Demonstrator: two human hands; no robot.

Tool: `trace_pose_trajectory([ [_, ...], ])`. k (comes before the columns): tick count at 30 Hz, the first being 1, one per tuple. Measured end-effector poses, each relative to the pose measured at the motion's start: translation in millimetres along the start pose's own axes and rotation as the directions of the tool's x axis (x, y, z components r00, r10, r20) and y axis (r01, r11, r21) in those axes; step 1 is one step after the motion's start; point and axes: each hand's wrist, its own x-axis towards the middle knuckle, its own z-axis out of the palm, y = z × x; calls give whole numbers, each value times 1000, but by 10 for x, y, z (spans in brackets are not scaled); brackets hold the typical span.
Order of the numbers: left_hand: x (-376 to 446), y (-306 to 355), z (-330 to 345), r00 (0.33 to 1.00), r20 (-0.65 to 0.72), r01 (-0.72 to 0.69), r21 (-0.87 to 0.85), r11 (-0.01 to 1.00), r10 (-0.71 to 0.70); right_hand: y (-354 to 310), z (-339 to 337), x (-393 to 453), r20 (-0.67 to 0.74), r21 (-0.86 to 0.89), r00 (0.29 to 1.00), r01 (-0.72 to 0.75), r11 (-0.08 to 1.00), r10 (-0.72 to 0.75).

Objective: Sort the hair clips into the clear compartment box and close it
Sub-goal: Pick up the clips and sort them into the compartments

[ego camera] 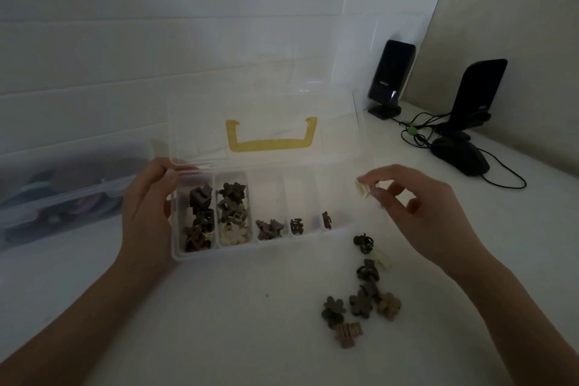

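Left hand (147, 207) grips the left end of the clear box (272, 244) to steady it, lid up. Right hand (416, 210) pinches a cream clip (362, 189) over the right compartments, likely for dropping. Loose clips (363, 294) lie near-right on the table.

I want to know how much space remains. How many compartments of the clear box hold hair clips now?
5. Counting from the left end of the clear box: first, second, third, fourth, fifth. The dim right end may hide pale clips.
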Motion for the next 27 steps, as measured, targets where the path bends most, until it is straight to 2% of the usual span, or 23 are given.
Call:
trace_pose_trajectory([
  [3,7,-12,2,999,-19,-38,0,999,38,-12,4,-61,11,-82,999,38,996,-38],
  [7,7,-2,6,999,-32,-30,48,998,32,10,-22,-105,-9,-18,1000,24,1000,-24],
  [11,-24,-16,10,989,-129,76,6,997,-75,16,-112,-135,-3,-36,997,74,997,-74],
  [13,-41,-12,7,985,-135,103,-11,995,-104,-6,-173,-148,58,-42,994,92,995,-90],
  [15,-39,-7,-1,983,-140,117,-22,993,-118,-24,-203,-177,174,-74,983,70,995,-56],
  [17,-36,-2,-1,979,-158,129,-25,991,-131,-35,-177,-206,264,-186,964,50,981,2],
  [23,-44,18,0,979,-153,134,-39,990,-138,-69,-76,-201,273,-429,957,29,903,100],
  [27,-47,28,7,980,-156,119,-56,991,-127,-96,13,-202,315,-463,937,13,886,151],
])
